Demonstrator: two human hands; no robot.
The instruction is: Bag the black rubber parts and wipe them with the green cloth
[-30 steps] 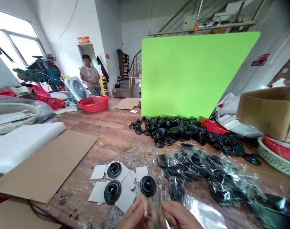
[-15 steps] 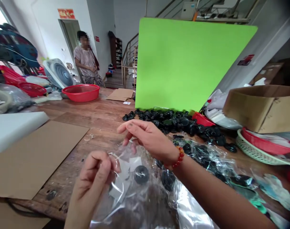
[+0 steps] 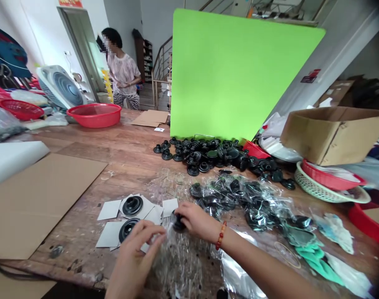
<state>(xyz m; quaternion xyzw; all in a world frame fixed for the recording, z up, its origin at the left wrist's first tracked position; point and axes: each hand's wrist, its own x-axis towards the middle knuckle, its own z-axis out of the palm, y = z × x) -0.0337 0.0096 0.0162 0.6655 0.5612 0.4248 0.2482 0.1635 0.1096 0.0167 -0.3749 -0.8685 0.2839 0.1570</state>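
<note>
My right hand (image 3: 194, 222) has its fingers closed round a black round disc-shaped part (image 3: 178, 223), low over the table. To its left, my left hand (image 3: 139, 253) is curled, thumb and forefinger close together at the edge of a clear plastic bag (image 3: 180, 261). The fingertips are slightly blurred. The bag spreads below and between both hands. Behind my left hand, a stepped black disc (image 3: 127, 229) lies partly hidden on white square cards (image 3: 108, 234). Another black disc (image 3: 132, 205) rests on the cards farther back.
A heap of black parts (image 3: 211, 153) lies before a green board (image 3: 239, 74). Bagged parts (image 3: 233, 191) are at right, near a cardboard box (image 3: 335, 133) and a green cloth (image 3: 317, 261). A cardboard sheet (image 3: 49, 199) and red basin (image 3: 94, 116) are left; a person (image 3: 124, 74) stands behind.
My right hand has come down from above the bag and closed on a black disc. The bag is lower, exposing cards and discs. The person behind has turned, and my view has shifted.
</note>
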